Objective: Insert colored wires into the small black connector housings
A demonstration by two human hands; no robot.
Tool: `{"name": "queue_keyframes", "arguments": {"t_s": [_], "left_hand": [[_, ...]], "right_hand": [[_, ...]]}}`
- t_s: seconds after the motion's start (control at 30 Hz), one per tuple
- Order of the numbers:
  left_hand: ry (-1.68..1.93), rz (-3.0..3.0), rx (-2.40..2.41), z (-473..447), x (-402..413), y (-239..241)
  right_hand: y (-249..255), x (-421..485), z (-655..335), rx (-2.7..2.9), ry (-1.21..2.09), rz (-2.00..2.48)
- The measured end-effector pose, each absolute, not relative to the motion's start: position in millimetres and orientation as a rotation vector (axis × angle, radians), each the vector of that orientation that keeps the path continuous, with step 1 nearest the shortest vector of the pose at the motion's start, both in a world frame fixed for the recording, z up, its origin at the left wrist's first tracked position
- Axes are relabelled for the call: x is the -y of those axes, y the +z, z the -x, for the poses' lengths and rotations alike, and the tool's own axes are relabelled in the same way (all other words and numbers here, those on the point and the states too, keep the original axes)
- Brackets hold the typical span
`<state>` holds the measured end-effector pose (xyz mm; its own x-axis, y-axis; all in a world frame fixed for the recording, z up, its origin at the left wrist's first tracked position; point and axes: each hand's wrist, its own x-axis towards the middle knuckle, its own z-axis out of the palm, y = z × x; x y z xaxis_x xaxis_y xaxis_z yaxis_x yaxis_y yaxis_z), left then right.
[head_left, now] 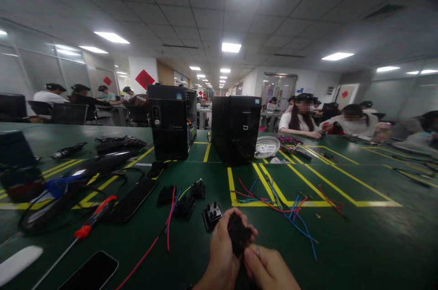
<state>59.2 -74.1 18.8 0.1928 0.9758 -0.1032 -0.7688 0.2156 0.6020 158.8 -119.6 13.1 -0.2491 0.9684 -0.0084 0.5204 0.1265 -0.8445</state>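
Observation:
Both my hands meet at the bottom centre over the green table [359,244]. My left hand [221,253] and my right hand [268,269] together grip a small black plug-like part [238,234], held upright between the fingers. A ring shows on a right-hand finger. Just beyond my hands lies another black socket part [212,214] with holes on top. Further black parts [186,199] with red, blue and yellow wires lie left of it. Loose red and blue wires [290,210] spread to the right.
Two black computer towers [173,121] [236,128] stand mid-table. A red-handled screwdriver [92,221], a phone [91,274] and black cables lie at left. A white basket [267,146] sits behind. Other people sit at tables right and left.

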Motion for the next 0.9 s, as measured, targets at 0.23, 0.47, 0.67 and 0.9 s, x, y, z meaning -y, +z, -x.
{"name": "queue_keyframes", "arguments": {"t_s": [0.23, 0.47, 0.67, 0.9], "left_hand": [[1.302, -0.527, -0.489, -60.8, 72.3, 18.4], [1.316, -0.425, -0.553, -58.0, 71.2, 23.6], [1.328, -0.452, -0.501, -61.4, 73.7, 24.4], [1.328, -0.401, -0.557, -60.7, 71.5, 25.5]], "right_hand": [[29.0, 123.1, -165.0, 1.533, 1.386, 1.356], [35.6, 122.4, -163.2, 1.681, 1.269, 1.494], [43.2, 129.4, -162.4, 1.643, 1.35, 1.478], [36.9, 127.8, -159.1, 1.696, 1.307, 1.484]]}}
